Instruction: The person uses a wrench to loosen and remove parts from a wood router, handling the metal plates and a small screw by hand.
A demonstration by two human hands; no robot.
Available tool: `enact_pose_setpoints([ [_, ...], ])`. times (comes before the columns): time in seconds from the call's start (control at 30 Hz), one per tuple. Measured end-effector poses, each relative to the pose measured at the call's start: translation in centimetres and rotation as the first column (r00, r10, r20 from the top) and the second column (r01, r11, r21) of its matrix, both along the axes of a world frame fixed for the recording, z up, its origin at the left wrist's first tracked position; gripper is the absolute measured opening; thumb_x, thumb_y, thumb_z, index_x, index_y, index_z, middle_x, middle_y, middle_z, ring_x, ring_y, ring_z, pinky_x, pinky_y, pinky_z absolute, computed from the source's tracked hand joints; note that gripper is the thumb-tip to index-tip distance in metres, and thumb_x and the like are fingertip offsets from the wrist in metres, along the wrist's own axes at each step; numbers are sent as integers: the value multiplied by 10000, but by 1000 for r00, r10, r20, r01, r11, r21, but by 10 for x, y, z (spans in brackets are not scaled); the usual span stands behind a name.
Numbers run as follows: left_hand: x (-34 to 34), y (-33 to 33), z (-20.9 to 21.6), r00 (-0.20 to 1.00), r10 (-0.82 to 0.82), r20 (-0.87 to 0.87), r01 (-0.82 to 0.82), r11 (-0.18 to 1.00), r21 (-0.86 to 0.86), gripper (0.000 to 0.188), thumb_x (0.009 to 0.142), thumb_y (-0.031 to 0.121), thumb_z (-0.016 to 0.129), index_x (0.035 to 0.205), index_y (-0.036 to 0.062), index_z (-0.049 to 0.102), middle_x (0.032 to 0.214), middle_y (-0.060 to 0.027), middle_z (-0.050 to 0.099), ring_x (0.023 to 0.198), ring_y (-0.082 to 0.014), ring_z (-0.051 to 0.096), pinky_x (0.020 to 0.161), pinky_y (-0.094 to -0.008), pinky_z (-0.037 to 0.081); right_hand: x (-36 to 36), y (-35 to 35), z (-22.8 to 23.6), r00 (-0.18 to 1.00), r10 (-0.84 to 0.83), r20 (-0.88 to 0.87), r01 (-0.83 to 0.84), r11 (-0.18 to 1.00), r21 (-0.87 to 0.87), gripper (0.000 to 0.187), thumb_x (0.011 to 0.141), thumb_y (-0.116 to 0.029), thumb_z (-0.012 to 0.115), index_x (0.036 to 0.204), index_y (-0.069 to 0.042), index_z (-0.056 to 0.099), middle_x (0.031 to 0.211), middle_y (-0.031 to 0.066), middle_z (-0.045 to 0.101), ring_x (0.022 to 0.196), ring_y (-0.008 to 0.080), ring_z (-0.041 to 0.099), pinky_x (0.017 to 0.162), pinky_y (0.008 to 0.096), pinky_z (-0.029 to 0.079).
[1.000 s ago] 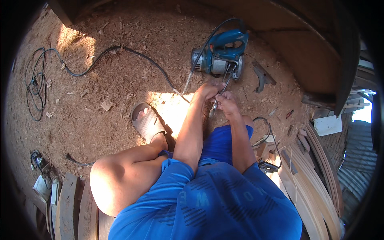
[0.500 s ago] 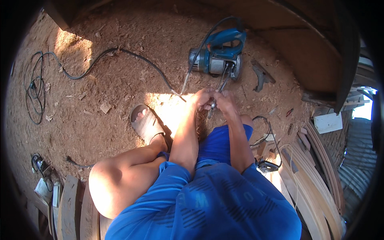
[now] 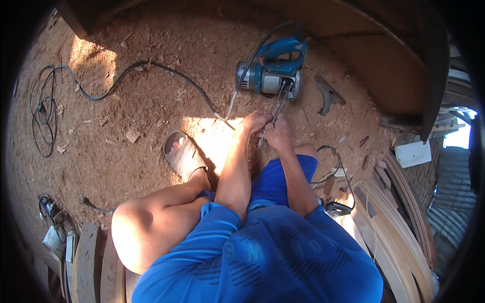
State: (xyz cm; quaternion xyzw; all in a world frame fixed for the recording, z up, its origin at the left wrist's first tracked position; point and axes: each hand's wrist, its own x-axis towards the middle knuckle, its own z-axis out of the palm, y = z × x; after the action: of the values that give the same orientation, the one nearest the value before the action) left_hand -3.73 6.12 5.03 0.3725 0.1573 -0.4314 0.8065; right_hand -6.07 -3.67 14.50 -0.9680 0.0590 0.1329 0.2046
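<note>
A blue and silver power tool (image 3: 273,65) lies on its side on the dirt floor, its blue loop handle pointing away from me. Two long metal wrenches (image 3: 282,101) run from its right end back toward me, close together at a narrow angle. My left hand (image 3: 257,122) is closed around the wrench handles' near ends, and my right hand (image 3: 279,132) grips there as well, right beside it. Which hand has which wrench is hidden by the fingers. A handle end shows just below, between the hands.
A dark metal bracket-like piece (image 3: 329,96) lies right of the tool. A black cable (image 3: 174,70) crosses the floor toward a coil at left. Curved wooden planks (image 3: 389,232) are stacked at lower right, more boards (image 3: 88,262) at lower left. A large brown panel (image 3: 374,55) overhangs the upper right.
My right hand has moved slightly left, closer to the left hand, and the wrench handles swung a little with it. The power tool sits marginally further left in the picture.
</note>
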Motion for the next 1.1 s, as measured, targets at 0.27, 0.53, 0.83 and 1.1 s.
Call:
enact_pose_setpoints([
  [0.27, 22, 24, 58, 951, -245, 188, 164, 916, 366, 324, 933, 332, 677, 862, 34, 572, 666, -59, 637, 515, -138, 593, 464, -296, 472, -22, -77, -57, 927, -265, -265, 371, 748, 551, 306, 939, -3, 550, 1241, -33, 586, 885, -23, 584, 778, 68, 544, 696, 233, 458],
  [0.53, 45, 31, 68, 948, -35, 317, 2, 994, 106, 290, 954, 280, 655, 805, 47, 568, 584, -43, 597, 443, -123, 545, 415, -273, 444, 11, -59, -77, 889, -326, -323, 458, 677, 576, 132, 976, -101, 579, 1035, -30, 674, 801, -3, 600, 714, 88, 514, 633, 276, 412],
  [0.83, 55, 36, 69, 973, 131, 189, -119, 990, -73, 259, 946, 252, 646, 789, 61, 571, 569, -23, 573, 413, -107, 505, 372, -256, 395, 22, -39, -71, 946, -206, -249, 263, 939, 221, 305, 952, -252, 578, 1023, 39, 636, 885, 199, 695, 819, 316, 689, 701, 427, 516],
  [1.1, 48, 45, 86, 968, 26, 251, -45, 997, 68, 268, 957, 275, 640, 859, 43, 545, 632, -34, 608, 422, -97, 493, 383, -244, 389, -75, -32, -26, 861, -358, -361, 471, 828, 305, 195, 985, -93, 514, 1104, 8, 631, 772, 90, 656, 652, 131, 631, 543, 281, 483],
])
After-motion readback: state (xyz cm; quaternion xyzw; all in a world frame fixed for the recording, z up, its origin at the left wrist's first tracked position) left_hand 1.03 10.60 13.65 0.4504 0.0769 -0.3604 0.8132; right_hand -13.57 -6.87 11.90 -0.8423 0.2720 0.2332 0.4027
